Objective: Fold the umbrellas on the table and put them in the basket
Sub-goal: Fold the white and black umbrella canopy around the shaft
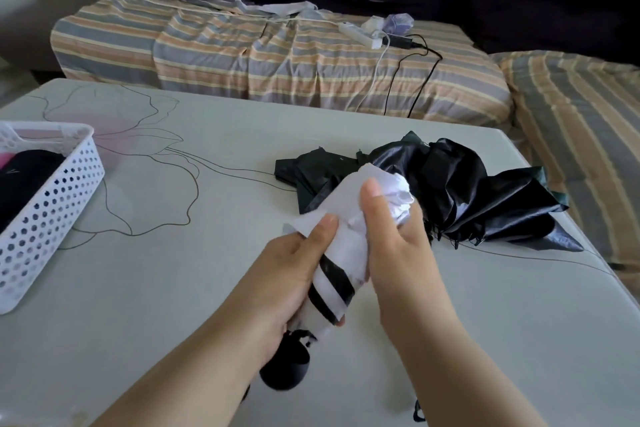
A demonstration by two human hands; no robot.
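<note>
You hold white umbrella point(349, 239) over table point(173, 288), centre frame, tip at 1 o'clock, black handle point(284, 369) at 7. Left hand point(294, 274) wraps lower canopy; right hand point(391, 236) clasps upper end. Twist right against left, keep pleats tight (loose flap by left thumb needs tucking). Black umbrella point(450, 191) lies unfolded at 2 o'clock. Basket point(52, 204) waits at 9.

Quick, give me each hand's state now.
Left hand: grips the white umbrella near its striped lower end.
Right hand: grips the same umbrella's upper part.
</note>
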